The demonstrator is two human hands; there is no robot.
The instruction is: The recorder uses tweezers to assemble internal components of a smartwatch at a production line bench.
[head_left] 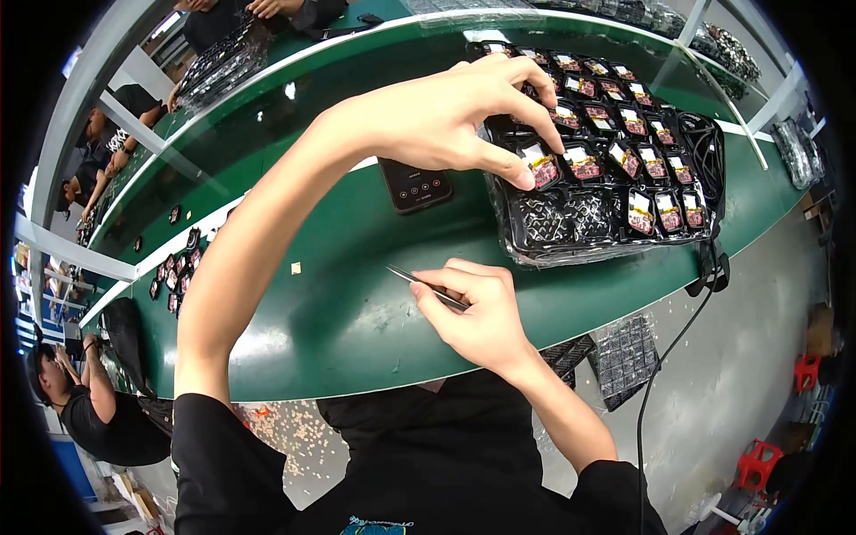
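Note:
My left hand (437, 116) reaches over a black plastic tray (544, 254) at the right of the green table. Its thumb and index finger close on opposite edges of a small black part (540, 168) with a red, white and yellow label, in a pocket of the tray. Similar labelled parts (624, 159) sit in rows around it, while the near-left pockets hold none. My right hand (481, 312) grips metal tweezers (432, 290) low over the table in front of the tray, tips pointing left. Nothing can be made out between the tips.
A black phone (415, 185) lies left of the tray, and a small tan square (296, 267) farther left. Loose parts (174, 276) are heaped at the table's left. A black cable (655, 374) hangs at the right. Another person (102, 410) sits far left; red stools (758, 464) stand right.

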